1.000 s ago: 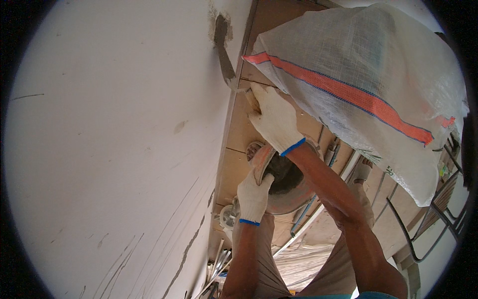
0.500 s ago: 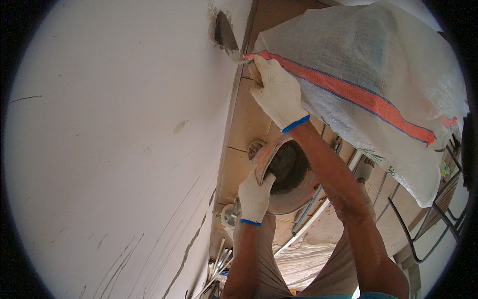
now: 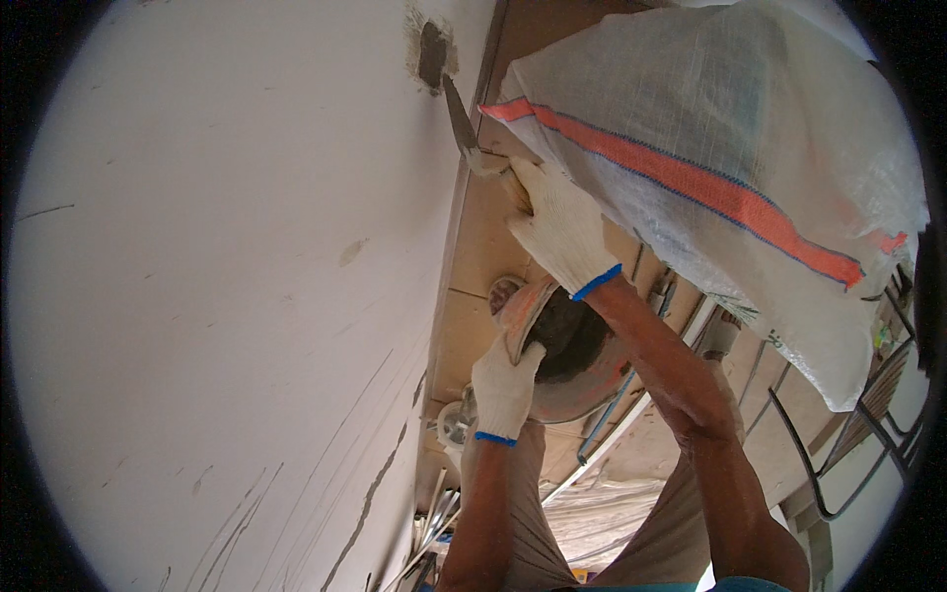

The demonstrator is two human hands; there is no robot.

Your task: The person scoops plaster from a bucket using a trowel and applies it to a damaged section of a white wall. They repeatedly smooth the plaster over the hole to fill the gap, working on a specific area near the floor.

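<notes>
My right hand, in a white knit glove with a blue cuff, grips the handle of a trowel. The trowel's narrow blade points up and left, its tip by the lower edge of a dark grey mortar patch on the white wall. My left hand, gloved the same way, holds the rim of a round, orange-stained bowl, thumb inside. Dark grey mortar lies in the tilted bowl, partly hidden by my right wrist.
A large white woven sack with an orange stripe stands right of my right hand. Below are a tiled floor, a small round container, a white roll-like thing and a black metal frame at the right.
My right hand has drawn the trowel down and slightly right, away from the wall patch, which now shows more fully. The left hand and bowl have stayed about where they were.
</notes>
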